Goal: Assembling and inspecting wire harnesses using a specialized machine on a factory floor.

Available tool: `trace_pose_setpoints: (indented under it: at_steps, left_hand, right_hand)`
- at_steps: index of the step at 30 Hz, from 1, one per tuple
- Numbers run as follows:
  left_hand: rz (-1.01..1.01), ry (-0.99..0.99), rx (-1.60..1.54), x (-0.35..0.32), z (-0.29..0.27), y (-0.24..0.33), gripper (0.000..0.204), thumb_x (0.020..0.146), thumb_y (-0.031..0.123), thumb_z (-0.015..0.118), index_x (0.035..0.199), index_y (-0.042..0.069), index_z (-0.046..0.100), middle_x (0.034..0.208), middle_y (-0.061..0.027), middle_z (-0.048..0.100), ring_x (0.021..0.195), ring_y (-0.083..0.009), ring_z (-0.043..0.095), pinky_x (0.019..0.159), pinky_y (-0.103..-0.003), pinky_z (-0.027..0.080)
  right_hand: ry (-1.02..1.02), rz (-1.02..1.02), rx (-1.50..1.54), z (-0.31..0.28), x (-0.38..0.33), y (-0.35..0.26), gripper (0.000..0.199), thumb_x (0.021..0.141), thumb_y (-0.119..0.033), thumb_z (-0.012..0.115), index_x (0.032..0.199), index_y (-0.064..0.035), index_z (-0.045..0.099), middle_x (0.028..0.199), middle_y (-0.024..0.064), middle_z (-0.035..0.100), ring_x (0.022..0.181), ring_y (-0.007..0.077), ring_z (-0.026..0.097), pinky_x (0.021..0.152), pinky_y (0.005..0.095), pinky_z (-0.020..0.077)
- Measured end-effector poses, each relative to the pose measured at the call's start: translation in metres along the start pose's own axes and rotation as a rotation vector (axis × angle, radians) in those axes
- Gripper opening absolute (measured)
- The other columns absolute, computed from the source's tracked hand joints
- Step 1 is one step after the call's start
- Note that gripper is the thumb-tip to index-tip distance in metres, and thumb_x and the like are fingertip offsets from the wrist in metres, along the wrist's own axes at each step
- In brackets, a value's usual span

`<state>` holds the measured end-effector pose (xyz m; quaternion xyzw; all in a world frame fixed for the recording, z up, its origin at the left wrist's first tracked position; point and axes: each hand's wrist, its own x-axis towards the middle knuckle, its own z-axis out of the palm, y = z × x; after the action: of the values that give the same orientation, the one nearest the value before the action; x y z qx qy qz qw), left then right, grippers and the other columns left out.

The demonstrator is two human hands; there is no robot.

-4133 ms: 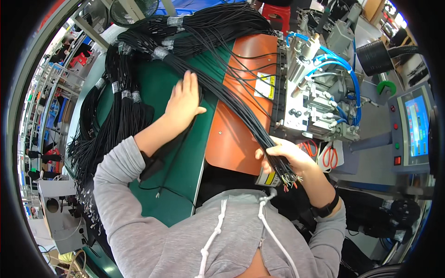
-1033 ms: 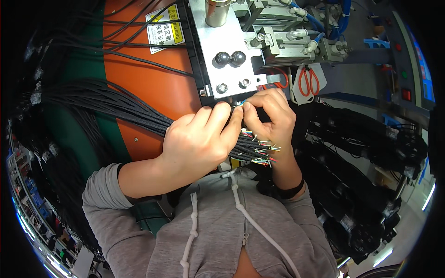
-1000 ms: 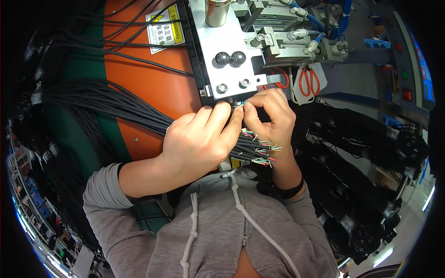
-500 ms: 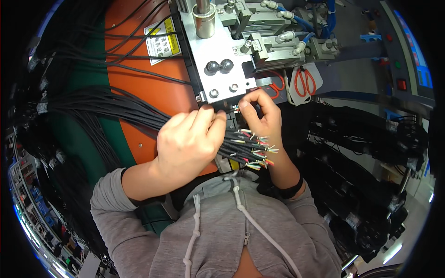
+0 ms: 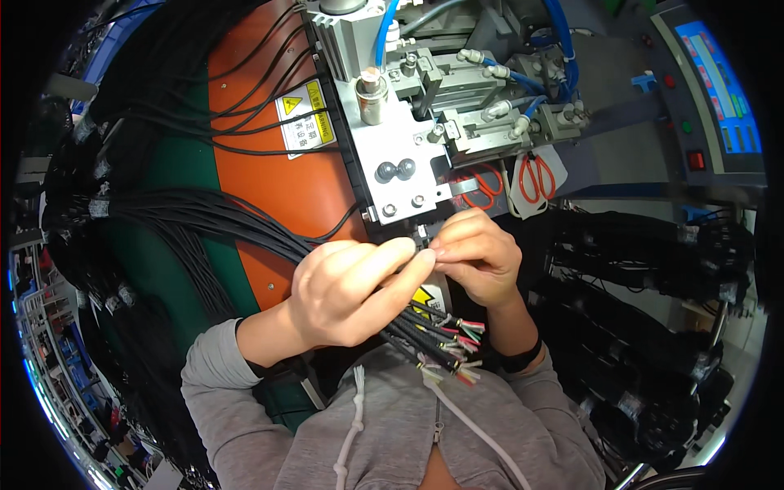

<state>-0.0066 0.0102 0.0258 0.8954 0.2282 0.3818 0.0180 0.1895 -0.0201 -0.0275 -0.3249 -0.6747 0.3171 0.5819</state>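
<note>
My left hand (image 5: 351,290) is closed over a bundle of black cables (image 5: 237,224) that runs in from the left and passes beneath it. The cables' stripped ends (image 5: 461,343), with thin coloured wires, fan out below the hand. My right hand (image 5: 482,257) is pinched, its fingertips meeting the left thumb and forefinger; whatever sits between them is too small to make out. Both hands are just in front of the metal head of a bench machine (image 5: 396,196). A small white-tipped part (image 5: 422,231) shows at the machine's front edge, above the fingertips.
Single black cables (image 5: 269,151) run across the orange worktop (image 5: 286,196) to the machine's side. Red-handled scissors (image 5: 536,178) lie right of the machine. Pneumatic cylinders with blue hoses (image 5: 563,41) stand behind. A lit control screen (image 5: 723,90) is far right; cable bundles (image 5: 645,351) hang below it.
The view has shifted, so the machine appears lower. My fingertips, apart before with the right hand at the machine's edge, now meet in front of it. The cable ends have swung lower.
</note>
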Motion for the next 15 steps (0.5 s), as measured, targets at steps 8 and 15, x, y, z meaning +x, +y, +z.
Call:
trace_pose_setpoints:
  at_steps: [8, 15]
  left_hand:
    - [-0.099, -0.052, -0.028, -0.012, 0.011, -0.004, 0.021, 0.075, 0.010, 0.070, 0.092, -0.003, 0.067, 0.072, -0.0047, 0.056, 0.056, -0.0146, 0.054, 0.046, -0.026, 0.041]
    - [-0.100, -0.004, -0.036, -0.013, 0.014, -0.003, 0.017, 0.074, 0.009, 0.072, 0.086, -0.001, 0.064, 0.068, -0.0039, 0.051, 0.053, -0.0147, 0.051, 0.044, -0.027, 0.039]
  right_hand:
    - [0.356, 0.075, -0.069, 0.037, 0.005, -0.008, 0.019, 0.073, 0.005, 0.076, 0.087, -0.0014, 0.065, 0.084, 0.0106, 0.066, 0.076, 0.0206, 0.062, 0.070, 0.0328, 0.0486]
    - [0.240, 0.203, -0.095, 0.027, 0.005, -0.012, 0.016, 0.071, 0.002, 0.076, 0.082, -0.0025, 0.065, 0.081, 0.0087, 0.066, 0.071, 0.0214, 0.061, 0.067, 0.0304, 0.0484]
